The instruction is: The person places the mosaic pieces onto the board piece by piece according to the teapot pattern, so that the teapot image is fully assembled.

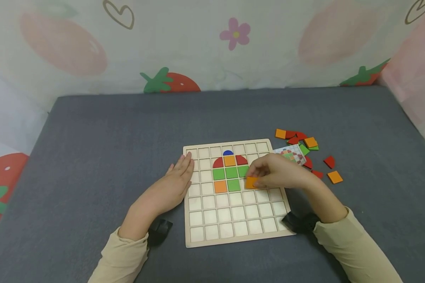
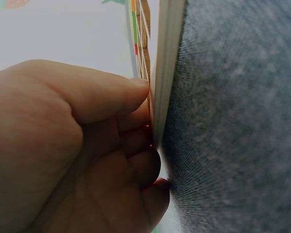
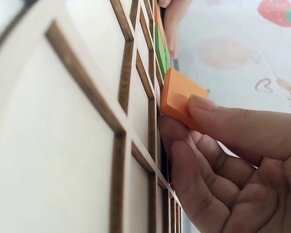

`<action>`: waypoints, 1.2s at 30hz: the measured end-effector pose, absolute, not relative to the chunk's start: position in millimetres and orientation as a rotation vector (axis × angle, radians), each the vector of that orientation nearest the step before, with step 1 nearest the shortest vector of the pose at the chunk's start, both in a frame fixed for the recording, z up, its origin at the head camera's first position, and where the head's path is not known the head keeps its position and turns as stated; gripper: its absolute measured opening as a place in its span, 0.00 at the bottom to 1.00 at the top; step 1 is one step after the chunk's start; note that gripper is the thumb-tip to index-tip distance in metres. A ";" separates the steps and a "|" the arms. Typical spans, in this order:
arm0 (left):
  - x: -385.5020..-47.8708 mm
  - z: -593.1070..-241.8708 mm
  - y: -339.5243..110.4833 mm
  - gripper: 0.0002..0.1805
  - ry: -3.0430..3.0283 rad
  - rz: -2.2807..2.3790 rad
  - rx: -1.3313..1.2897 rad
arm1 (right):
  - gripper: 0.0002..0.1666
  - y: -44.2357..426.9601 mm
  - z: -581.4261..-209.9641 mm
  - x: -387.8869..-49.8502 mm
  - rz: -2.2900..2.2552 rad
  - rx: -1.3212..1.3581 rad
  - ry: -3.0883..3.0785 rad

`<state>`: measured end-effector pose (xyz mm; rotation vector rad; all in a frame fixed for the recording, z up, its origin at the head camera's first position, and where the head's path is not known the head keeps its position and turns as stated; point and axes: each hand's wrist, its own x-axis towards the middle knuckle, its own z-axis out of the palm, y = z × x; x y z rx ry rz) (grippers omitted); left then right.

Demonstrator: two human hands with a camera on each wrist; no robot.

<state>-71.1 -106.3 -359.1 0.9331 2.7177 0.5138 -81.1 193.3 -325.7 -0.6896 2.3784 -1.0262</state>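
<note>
A wooden grid board [image 1: 239, 236] lies on the grey cloth. My right hand [image 1: 281, 171] pinches an orange square tile [image 1: 250, 182] between thumb and fingers, tilted over the board just right of a green tile [image 1: 233, 185]. The right wrist view shows the orange tile [image 3: 182, 99] with one edge at the grid and my right hand [image 3: 233, 160] around it. Red, orange, green and blue pieces fill several cells. My left hand [image 1: 171, 182] rests with fairly straight fingers on the board's left edge; in the left wrist view my left hand [image 2: 82, 136] touches that edge.
Right of the board, a small pattern card [image 1: 295, 152] lies partly behind my right hand, beside a loose pile of red, green and orange pieces [image 1: 310, 142]. A separate orange tile [image 1: 335, 177] lies farther right. A printed curtain [image 1: 269, 59] hangs behind the cloth-covered surface.
</note>
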 end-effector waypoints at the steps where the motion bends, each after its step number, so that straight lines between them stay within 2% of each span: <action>1: -71.0 -359.2 -106.3 0.28 2.719 0.513 0.935 | 0.08 192.4 -326.2 -81.2 -1.039 -0.677 2.379; 36: -70.9 -359.5 -106.1 0.28 2.731 0.521 0.942 | 0.05 188.0 -327.7 -76.3 -1.131 -0.553 2.434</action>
